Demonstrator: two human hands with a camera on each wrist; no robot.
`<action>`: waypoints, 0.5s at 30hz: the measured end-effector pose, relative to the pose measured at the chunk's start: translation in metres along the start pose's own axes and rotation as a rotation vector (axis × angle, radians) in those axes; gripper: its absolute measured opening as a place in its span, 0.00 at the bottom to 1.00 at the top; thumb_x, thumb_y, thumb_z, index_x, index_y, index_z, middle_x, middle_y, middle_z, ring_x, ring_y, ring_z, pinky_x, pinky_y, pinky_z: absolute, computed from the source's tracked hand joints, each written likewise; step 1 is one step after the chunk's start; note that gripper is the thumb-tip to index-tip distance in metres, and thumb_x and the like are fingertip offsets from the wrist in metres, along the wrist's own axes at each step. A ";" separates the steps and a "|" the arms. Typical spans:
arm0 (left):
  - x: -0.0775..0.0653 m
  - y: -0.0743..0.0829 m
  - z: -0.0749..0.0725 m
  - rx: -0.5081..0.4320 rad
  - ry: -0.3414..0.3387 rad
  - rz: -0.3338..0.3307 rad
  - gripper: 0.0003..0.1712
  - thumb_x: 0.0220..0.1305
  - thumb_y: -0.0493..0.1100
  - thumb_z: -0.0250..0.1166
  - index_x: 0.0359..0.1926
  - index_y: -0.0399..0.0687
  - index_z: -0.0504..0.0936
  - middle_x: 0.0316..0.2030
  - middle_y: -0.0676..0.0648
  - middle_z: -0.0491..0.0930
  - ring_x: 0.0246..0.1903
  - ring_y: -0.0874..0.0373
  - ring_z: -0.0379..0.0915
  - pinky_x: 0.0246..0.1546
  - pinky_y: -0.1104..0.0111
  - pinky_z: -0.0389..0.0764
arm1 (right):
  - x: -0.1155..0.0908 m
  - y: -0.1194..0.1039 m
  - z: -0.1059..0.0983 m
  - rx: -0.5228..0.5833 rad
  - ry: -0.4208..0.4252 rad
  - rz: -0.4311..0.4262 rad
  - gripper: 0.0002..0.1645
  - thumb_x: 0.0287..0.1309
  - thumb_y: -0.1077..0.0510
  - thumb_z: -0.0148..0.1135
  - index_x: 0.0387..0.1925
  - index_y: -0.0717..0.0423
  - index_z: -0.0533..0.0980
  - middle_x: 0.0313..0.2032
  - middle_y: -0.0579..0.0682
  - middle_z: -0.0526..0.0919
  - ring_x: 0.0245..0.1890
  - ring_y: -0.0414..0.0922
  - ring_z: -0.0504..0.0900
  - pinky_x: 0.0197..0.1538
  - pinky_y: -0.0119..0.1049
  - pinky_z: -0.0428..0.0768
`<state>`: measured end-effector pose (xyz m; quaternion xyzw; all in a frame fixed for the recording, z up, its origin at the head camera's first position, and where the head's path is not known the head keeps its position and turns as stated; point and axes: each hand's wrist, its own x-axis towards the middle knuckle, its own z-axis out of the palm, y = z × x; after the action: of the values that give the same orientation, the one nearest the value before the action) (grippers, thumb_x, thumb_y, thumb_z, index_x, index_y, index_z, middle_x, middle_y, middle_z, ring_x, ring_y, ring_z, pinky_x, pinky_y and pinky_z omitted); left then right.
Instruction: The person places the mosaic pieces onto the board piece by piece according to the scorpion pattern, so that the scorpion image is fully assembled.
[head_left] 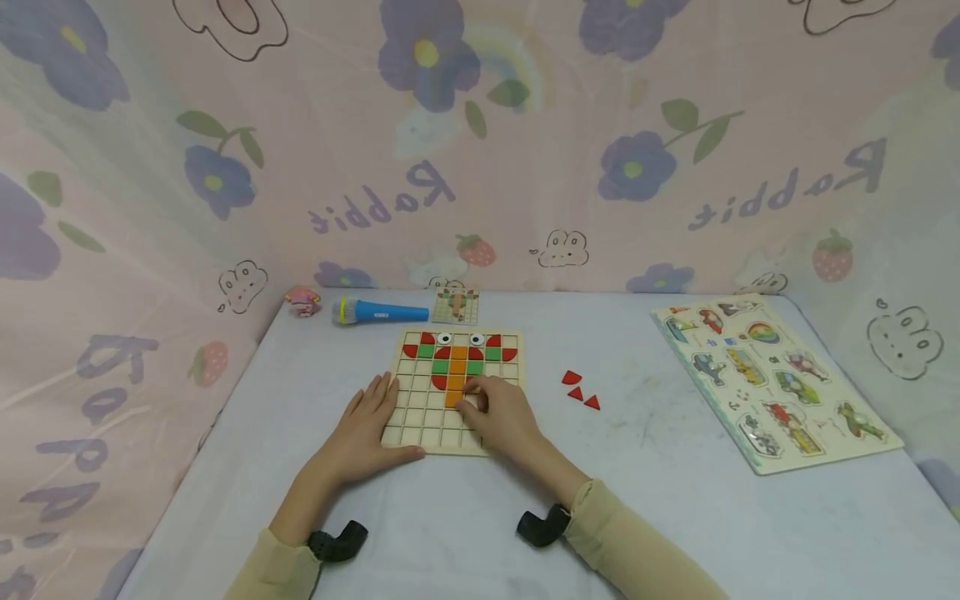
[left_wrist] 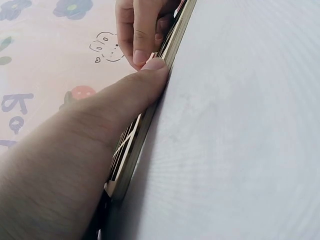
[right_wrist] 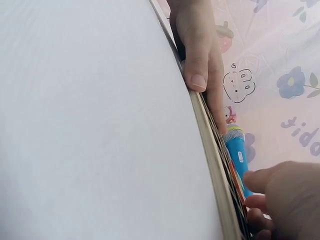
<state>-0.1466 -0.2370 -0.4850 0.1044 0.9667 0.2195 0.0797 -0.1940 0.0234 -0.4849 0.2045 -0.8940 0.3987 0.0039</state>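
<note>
A square wooden grid board (head_left: 420,423) lies on the table, with red, green and orange pieces and two eye discs set in its upper squares. My left hand (head_left: 363,429) rests along its left side, fingers spread straight and thumb at the front edge. In the left wrist view that thumb (left_wrist: 152,65) lies on the rim. The right hand (head_left: 502,415) bends over the board beside the orange column (head_left: 456,375). Its thumb and index finger pinch a small red piece, mostly hidden by the fingertips. The right wrist view shows the curled fingers (right_wrist: 257,200) close above the board.
Loose red pieces (head_left: 576,392) lie right of the board. Behind it are a small pattern card (head_left: 467,306), a blue toy microphone (head_left: 386,312) and a pink figurine (head_left: 303,301). A picture puzzle board (head_left: 780,375) lies at the right.
</note>
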 end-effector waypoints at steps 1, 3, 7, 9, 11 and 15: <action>0.000 0.000 0.000 0.001 0.002 0.002 0.74 0.56 0.80 0.69 0.84 0.35 0.49 0.84 0.36 0.43 0.84 0.39 0.35 0.82 0.40 0.41 | 0.000 -0.001 -0.002 0.016 -0.015 0.007 0.13 0.68 0.51 0.71 0.48 0.53 0.86 0.24 0.42 0.73 0.25 0.38 0.69 0.30 0.31 0.66; 0.001 0.000 0.000 0.000 0.005 0.004 0.75 0.56 0.80 0.69 0.84 0.35 0.49 0.84 0.36 0.43 0.84 0.39 0.34 0.82 0.40 0.41 | 0.003 -0.003 -0.009 0.047 -0.051 0.015 0.14 0.69 0.51 0.71 0.49 0.54 0.85 0.25 0.42 0.74 0.26 0.39 0.70 0.30 0.30 0.68; 0.001 0.000 0.000 -0.005 0.012 0.004 0.75 0.55 0.80 0.69 0.84 0.35 0.48 0.84 0.36 0.43 0.84 0.39 0.34 0.82 0.39 0.41 | 0.009 -0.003 -0.030 0.102 -0.100 -0.005 0.13 0.69 0.53 0.71 0.50 0.56 0.84 0.26 0.43 0.76 0.27 0.40 0.72 0.30 0.29 0.69; 0.001 0.000 0.001 -0.010 0.010 0.002 0.75 0.55 0.80 0.69 0.84 0.35 0.48 0.84 0.36 0.42 0.85 0.39 0.34 0.82 0.39 0.41 | 0.013 0.002 -0.043 0.106 -0.096 -0.019 0.14 0.69 0.54 0.71 0.51 0.57 0.84 0.27 0.44 0.76 0.27 0.40 0.72 0.29 0.30 0.69; 0.000 0.000 0.001 -0.012 0.005 0.000 0.75 0.55 0.80 0.69 0.84 0.36 0.48 0.85 0.36 0.42 0.85 0.39 0.33 0.82 0.40 0.41 | 0.014 0.009 -0.057 0.096 -0.074 -0.018 0.15 0.68 0.55 0.72 0.52 0.59 0.84 0.28 0.45 0.77 0.27 0.41 0.72 0.29 0.30 0.69; 0.000 0.001 0.000 -0.016 -0.002 -0.001 0.75 0.55 0.79 0.70 0.84 0.35 0.48 0.85 0.36 0.42 0.85 0.39 0.33 0.82 0.40 0.40 | 0.013 0.031 -0.086 0.027 -0.004 0.023 0.18 0.66 0.57 0.74 0.53 0.60 0.83 0.31 0.47 0.79 0.28 0.42 0.72 0.30 0.32 0.70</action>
<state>-0.1462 -0.2367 -0.4845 0.1034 0.9649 0.2271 0.0814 -0.2308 0.0989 -0.4459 0.1949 -0.8909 0.4101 -0.0054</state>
